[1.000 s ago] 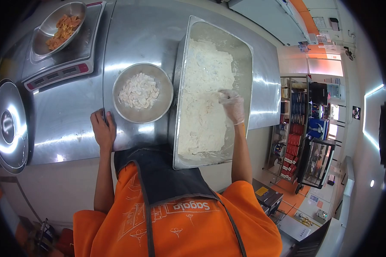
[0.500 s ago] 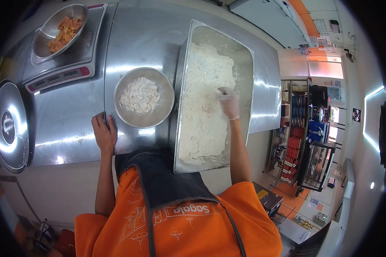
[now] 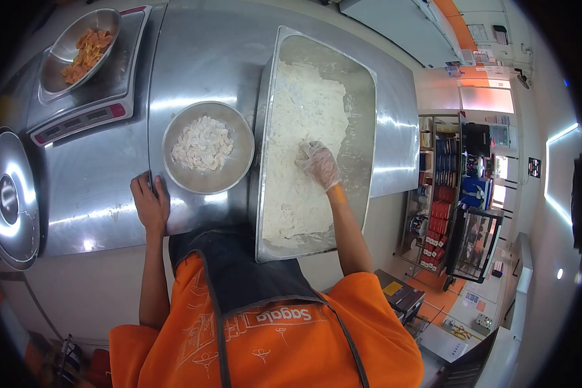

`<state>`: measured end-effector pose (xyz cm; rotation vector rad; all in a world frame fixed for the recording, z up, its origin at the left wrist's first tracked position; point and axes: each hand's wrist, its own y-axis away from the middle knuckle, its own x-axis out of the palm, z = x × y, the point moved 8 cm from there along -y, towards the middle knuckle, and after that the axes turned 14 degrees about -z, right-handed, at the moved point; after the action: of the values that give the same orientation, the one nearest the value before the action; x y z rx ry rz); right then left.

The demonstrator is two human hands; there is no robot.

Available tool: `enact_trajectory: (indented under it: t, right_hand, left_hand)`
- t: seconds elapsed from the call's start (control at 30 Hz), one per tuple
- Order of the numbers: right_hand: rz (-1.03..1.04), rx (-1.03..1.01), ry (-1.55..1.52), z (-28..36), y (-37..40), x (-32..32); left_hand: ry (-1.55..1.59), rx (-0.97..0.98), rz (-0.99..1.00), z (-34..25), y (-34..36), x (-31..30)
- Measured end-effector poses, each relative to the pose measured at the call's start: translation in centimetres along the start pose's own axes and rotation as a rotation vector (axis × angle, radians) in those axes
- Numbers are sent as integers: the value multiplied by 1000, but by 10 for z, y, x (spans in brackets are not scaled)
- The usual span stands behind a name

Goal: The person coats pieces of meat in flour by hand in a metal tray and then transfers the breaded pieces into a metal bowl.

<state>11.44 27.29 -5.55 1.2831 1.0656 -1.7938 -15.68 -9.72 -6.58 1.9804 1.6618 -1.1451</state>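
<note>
My right hand [image 3: 319, 165], in a clear plastic glove, is inside a deep rectangular steel pan [image 3: 376, 129] of white flour [image 3: 313, 103]. Its fingers curl down into the flour, and whatever they hold is hidden. Bare, my left hand [image 3: 151, 205] rests on the steel table [image 3: 194, 71] near the front edge, its fingers apart and nothing in them. Between the hands stands a round steel bowl [image 3: 239, 169] with flour-coated pieces [image 3: 202, 143] in it.
At the back left, a digital scale [image 3: 90, 119] carries a steel bowl [image 3: 58, 52] of orange-brown pieces [image 3: 86, 55]. A large round steel lid or dish [image 3: 19, 226] lies at the left edge. A shelving rack [image 3: 441, 187] stands off to the right.
My right hand has come down and left into the flour, its fingertips now sunk there. My left hand keeps its place on the table. The whole view has shifted slightly.
</note>
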Motion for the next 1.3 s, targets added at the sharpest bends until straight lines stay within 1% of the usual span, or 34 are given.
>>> enact_trajectory:
  t: [0.1,0.17,0.2,0.27,0.3,0.37,0.4,0.47,0.5,0.57,0.6,0.67,0.7,0.77,0.83,0.9,0.93,0.97,1.03,1.1,1.13,1.2,1.23,1.27,1.3]
  right_hand:
    - [-21,37,-87,0,2,-8]
    - [-50,222,-191,-7,-5,-33]
    - [-48,218,-194,-10,-8,-44]
    - [-15,281,66,-29,-5,-68]
    - [-13,287,61,-30,-5,-82]
    - [75,670,-541,-33,-7,-93]
    - [81,665,-551,-14,-19,-108]
    - [26,693,-944,40,-45,-141]
    - [26,700,-951,57,-56,-147]
    - [30,420,-989,107,-81,-161]
    - [21,431,-983,118,-87,-162]
    - [96,601,-1136,128,-91,-153]
    - [96,599,-1128,118,-89,-147]
    - [-65,797,-1075,59,-66,-119]
    - [46,573,-246,7,-34,-91]
    - [238,211,173,-17,14,-28]
    - [240,207,177,-9,17,-27]
    - [223,245,149,1,22,-22]
    - [210,277,116,1,29,-12]
    - [117,130,-17,19,33,-15]
    - [120,132,-16,22,36,-19]
    - [175,18,247,36,36,-22]
    - [179,18,245,31,47,-8]
    - [121,-29,202,28,61,6]
    - [60,-78,162,36,60,2]
  left_hand:
    - [-7,6,0,1,0,0]
    - [11,-11,-8,-1,-1,-1]
    - [8,-13,-10,-2,-2,-1]
    - [12,-9,-1,-3,-1,-2]
    - [8,-7,4,-3,-1,-2]
    - [4,6,-1,-4,-1,-2]
    - [2,2,-9,-3,-1,-2]
    - [-10,17,-22,-1,-1,-1]
    - [-7,36,-27,-2,-1,-1]
    - [-8,59,-24,-5,-1,-2]
    - [-3,53,-26,-6,-1,-3]
    - [11,48,-22,-8,-1,-3]
    - [16,45,-25,-7,-1,-3]
    - [26,24,-44,-6,-2,-5]
    - [36,2,-32,-4,-2,-5]
    - [32,7,-37,-3,-2,-6]
    - [27,24,-31,-5,-2,-6]
    - [29,20,-31,-5,-2,-5]
    - [24,37,-38,-5,-2,-5]
    - [17,44,-35,-4,-2,-5]
    - [12,48,-41,-5,-2,-4]
    - [15,42,-45,-3,-3,-3]
    - [23,43,-42,-3,-2,-4]
    - [26,45,-36,-3,0,-4]
    - [24,52,-39,-4,-1,-4]
